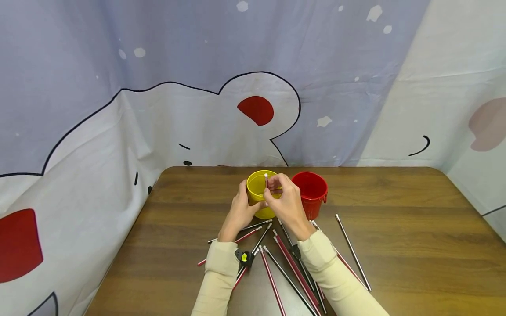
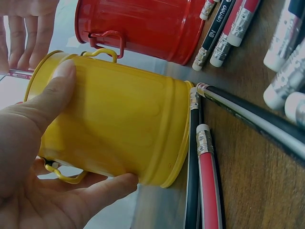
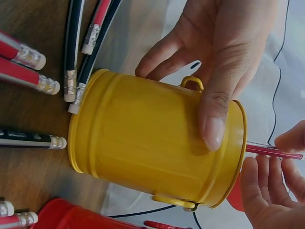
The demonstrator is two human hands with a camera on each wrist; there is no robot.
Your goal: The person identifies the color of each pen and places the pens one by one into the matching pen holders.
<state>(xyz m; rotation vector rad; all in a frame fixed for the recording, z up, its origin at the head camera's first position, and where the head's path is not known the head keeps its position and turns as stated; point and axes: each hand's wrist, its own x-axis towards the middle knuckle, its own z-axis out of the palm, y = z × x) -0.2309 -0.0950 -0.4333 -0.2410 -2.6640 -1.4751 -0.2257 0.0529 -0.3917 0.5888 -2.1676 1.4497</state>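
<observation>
My left hand (image 1: 239,211) grips the yellow bucket (image 2: 114,114), with the thumb along its side near the rim and the fingers around the other side. The bucket stands upright on the table, pencil ends lying close to its base. Over its mouth, my right hand (image 1: 291,202) pinches a red pencil (image 3: 271,151) near the top. The pencil is held upright, its white eraser end up; its lower part is hidden inside the bucket. Right beside the yellow bucket is a red bucket (image 1: 312,206), which neither hand touches.
Several black and red pencils lie scattered on the wooden table (image 1: 411,228) in front of the buckets and under the forearms. One black pencil (image 1: 353,252) lies apart at the right. Behind the table's back edge hangs a patterned cloth (image 1: 178,123).
</observation>
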